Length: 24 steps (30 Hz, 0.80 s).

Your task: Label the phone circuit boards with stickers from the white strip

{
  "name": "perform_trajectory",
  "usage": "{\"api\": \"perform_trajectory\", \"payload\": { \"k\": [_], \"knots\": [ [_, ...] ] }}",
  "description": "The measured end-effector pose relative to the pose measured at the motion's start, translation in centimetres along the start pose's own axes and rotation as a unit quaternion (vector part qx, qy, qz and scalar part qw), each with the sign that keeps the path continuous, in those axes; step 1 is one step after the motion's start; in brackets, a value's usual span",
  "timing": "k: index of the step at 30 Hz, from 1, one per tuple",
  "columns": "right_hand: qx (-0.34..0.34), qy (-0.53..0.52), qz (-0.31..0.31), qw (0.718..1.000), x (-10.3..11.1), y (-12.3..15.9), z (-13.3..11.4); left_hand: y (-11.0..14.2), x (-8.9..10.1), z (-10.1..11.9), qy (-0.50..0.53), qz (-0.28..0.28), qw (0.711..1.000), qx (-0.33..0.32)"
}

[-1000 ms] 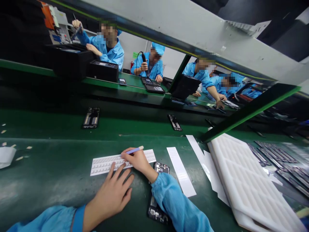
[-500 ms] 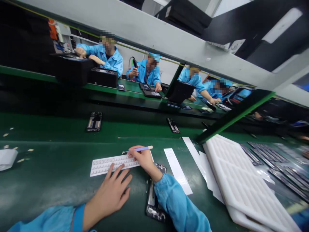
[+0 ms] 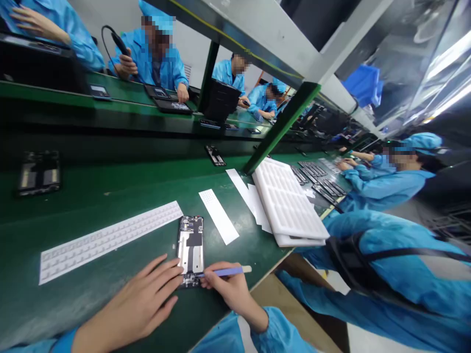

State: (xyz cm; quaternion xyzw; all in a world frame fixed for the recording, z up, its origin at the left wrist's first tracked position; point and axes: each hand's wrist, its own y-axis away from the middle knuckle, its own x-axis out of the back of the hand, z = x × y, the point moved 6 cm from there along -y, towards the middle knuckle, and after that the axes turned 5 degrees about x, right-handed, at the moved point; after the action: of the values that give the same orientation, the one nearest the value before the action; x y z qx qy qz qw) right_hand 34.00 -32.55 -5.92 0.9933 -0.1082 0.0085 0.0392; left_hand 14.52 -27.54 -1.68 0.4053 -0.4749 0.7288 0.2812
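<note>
A phone frame [image 3: 190,239] with its inner parts exposed lies on the green bench in front of me. My right hand [image 3: 228,289] pinches a slim purple pen-like tool [image 3: 230,271] with a pale end, its tip at the lower end of the frame. My left hand [image 3: 142,299] is open, fingers stretched out, with the fingertips at the frame's lower left edge. Beyond my left hand lies a long white sheet [image 3: 110,240] with rows of small grey pieces. Whether anything sits at the tool's tip is too small to tell.
Right of the frame lies a narrow white strip [image 3: 219,215]. Farther right are more white strips [image 3: 243,193] and stacked white foam trays [image 3: 289,201]. Other phone frames [image 3: 39,171] lie along the bench. A co-worker [image 3: 397,245] is close on my right; others work across the bench.
My right hand has moved with the purple tool from the white sheet to the phone frame's lower end. My left hand has left the sheet for the frame. The view has turned right.
</note>
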Motion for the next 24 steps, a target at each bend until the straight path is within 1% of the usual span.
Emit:
{"api": "perform_trajectory", "payload": {
  "k": [4,6,9,14,16,21,24],
  "knots": [
    [0.004,-0.001,-0.024,1.0,-0.4,-0.2,-0.4,0.0,-0.3,0.2,-0.016,-0.032,0.999,-0.03],
    [0.005,-0.005,-0.04,0.999,-0.6,-0.4,-0.4,-0.1,0.1,0.3,-0.005,-0.02,0.999,-0.028],
    [0.024,0.011,-0.054,0.998,-0.8,-0.3,-0.5,-0.3,0.5,0.6,0.016,-0.003,1.0,-0.019],
    [0.044,0.069,-0.075,0.994,-1.1,0.1,-1.0,-0.4,0.5,0.9,0.025,-0.008,1.0,-0.01],
    [0.048,0.078,-0.078,0.993,-1.2,0.1,-1.1,-0.3,0.5,0.7,0.026,-0.006,1.0,-0.011],
    [0.043,0.075,-0.074,0.994,-1.2,0.0,-1.0,-0.2,0.3,0.6,0.013,-0.03,0.999,-0.039],
    [0.049,0.071,-0.072,0.994,-1.1,0.0,-1.1,-0.4,0.5,0.6,0.019,-0.02,0.999,-0.031]
  ]
}}
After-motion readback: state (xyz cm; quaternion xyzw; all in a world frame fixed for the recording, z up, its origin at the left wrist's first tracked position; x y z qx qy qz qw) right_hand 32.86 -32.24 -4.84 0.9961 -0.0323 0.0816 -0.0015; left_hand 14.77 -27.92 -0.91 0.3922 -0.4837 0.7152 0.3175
